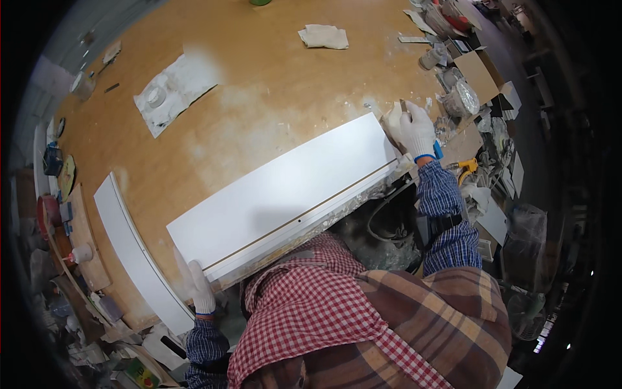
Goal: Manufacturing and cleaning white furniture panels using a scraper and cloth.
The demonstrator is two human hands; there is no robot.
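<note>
White panel [285, 191] lies flat on the near edge of the wooden counter [259, 84], running from near left to far right, its grooved long edge toward me. My left hand [201, 285], gloved white, has its grip closed on the panel's near-left corner; my right hand [414, 129], also gloved, is closed around a small tool I cannot make out, pressed at the panel's far-right end. A second white strip [133, 249] lies just left, a crumpled cloth [324, 36] far off.

A dusty wooden workbench [259, 84] fills the frame. A long white panel [278, 194] lies at centre; a crumpled cloth [323, 36] sits top centre, a white sheet [172, 91] upper left.
</note>
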